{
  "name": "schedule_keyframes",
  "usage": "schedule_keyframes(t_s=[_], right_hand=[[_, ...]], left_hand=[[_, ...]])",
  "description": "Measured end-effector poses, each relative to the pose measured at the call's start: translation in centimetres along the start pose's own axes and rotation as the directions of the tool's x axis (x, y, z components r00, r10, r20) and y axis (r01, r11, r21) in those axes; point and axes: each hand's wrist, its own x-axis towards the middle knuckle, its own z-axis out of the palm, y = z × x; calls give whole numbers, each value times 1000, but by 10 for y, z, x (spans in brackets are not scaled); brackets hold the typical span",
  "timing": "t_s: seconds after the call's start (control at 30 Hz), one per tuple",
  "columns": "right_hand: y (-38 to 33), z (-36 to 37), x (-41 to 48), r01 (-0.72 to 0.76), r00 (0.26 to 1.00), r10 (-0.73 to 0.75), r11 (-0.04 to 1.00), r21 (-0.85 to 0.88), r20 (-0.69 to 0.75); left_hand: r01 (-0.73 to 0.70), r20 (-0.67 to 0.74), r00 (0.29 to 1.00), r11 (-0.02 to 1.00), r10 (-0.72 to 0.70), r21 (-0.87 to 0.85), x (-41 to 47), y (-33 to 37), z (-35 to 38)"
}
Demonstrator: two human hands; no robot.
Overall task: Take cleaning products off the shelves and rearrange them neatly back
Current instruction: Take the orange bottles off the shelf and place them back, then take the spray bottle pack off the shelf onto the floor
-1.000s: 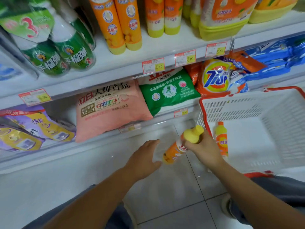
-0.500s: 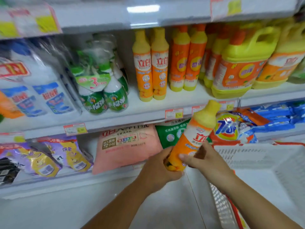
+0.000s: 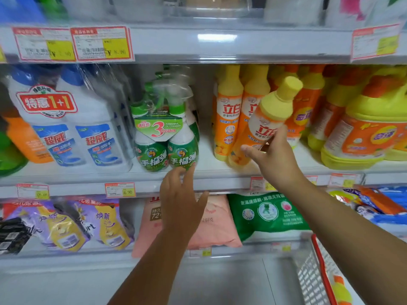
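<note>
My right hand grips an orange dish-soap bottle with a yellow cap, tilted to the right, its base just above the front of the middle shelf. It is right in front of two upright matching orange bottles. My left hand is open, its fingertips raised to the shelf edge just below the green spray-bottle pack; it holds nothing.
Blue-capped white cleaner bottles stand at left, big yellow-orange jugs at right. The lower shelf holds a pink bag, a green bag and purple pouches. A white basket with a red rim sits bottom right, with a bottle inside.
The right hand lifted the orange bottle from near the basket up to the middle shelf. The left hand let go of its base and now hovers open at the shelf edge.
</note>
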Motion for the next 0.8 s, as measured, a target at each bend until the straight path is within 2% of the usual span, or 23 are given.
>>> schedule_keyframes(t_s=[0.23, 0.43, 0.5, 0.57, 0.6, 0.67, 0.73, 0.8], right_hand=[[3, 16, 17, -32, 999, 28, 993, -114, -39], [2, 24, 12, -111, 991, 99, 984, -142, -86], [3, 26, 3, -96, 983, 72, 986, -137, -167], [-3, 32, -15, 19, 956, -61, 989, -147, -287], [-11, 38, -22, 93, 951, -127, 987, -133, -280], [-25, 58, -25, 206, 968, -219, 972, -113, -122], [-42, 80, -10, 220, 975, -218, 972, -84, 36], [-64, 95, 12, 157, 982, -160, 987, 30, 101]], left_hand=[[-52, -63, 996, 997, 56, 57, -3, -6, 6], [-67, -26, 998, 997, 66, -38, -5, -8, -1], [-11, -92, 996, 989, -3, -147, -3, -10, -10], [98, -197, 969, 965, -148, -245, 5, -18, -26], [133, -246, 948, 953, -202, -272, 11, -24, -35], [176, -275, 924, 935, -265, -309, 23, -39, -52], [255, -159, 931, 899, -327, -356, 32, -51, -61], [313, -42, 939, 899, -341, -305, 38, -60, -63]])
